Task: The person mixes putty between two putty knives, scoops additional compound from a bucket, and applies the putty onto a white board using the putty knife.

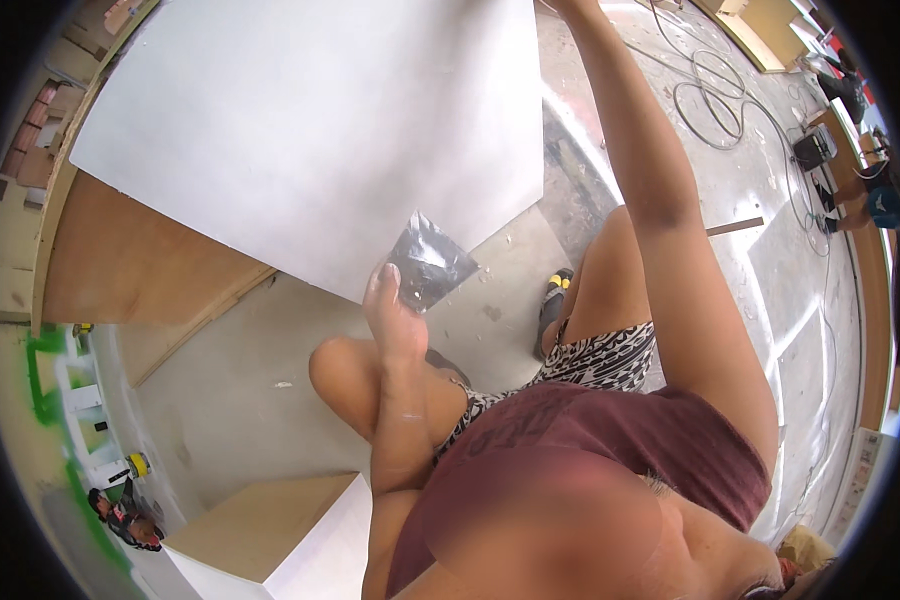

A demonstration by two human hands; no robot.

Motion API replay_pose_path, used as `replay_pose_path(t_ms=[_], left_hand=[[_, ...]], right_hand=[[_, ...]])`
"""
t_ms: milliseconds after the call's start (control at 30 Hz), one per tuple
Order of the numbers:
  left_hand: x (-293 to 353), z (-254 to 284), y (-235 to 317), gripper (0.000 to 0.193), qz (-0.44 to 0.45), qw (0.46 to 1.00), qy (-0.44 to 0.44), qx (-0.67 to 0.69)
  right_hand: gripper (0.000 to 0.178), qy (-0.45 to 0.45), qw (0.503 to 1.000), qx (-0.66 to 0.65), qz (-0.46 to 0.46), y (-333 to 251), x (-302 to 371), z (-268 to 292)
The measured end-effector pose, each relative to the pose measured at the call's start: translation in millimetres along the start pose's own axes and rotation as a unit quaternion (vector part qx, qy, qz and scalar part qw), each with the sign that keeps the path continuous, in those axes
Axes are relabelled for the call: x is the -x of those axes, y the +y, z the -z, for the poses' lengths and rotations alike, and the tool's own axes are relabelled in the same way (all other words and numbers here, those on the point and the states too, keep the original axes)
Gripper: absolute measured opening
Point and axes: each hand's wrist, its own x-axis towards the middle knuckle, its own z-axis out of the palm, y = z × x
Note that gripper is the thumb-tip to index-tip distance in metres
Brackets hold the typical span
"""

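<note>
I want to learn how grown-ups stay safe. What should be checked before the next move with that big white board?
1. Left hand on the dark sanding sheet, pressed to the white board's lower edge: ok.
2. Right hand holding the board's top: cannot tell, the arm runs out of the picture.
3. Board resting steady on the wooden frame: cannot tell, the contact is hidden.
4. Cables lie on the floor to the right, away from the foot: ok.
5. Knee directly below the board's corner: not ok.

Panel (310, 130) on workbench (140, 270), left hand (395, 315) at its near corner, box (270, 540) below-left.
</note>
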Motion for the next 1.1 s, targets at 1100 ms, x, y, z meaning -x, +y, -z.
replay_pose_path(t_ms=[1100], left_hand=[[8.7, 0.1, 0.2, 0.031, 0.000, 0.999, 0.028, 0.016]], right_hand=[[0.034, 0.027, 0.997, 0.050, 0.054, 28.3, 25.3, 3.5]])
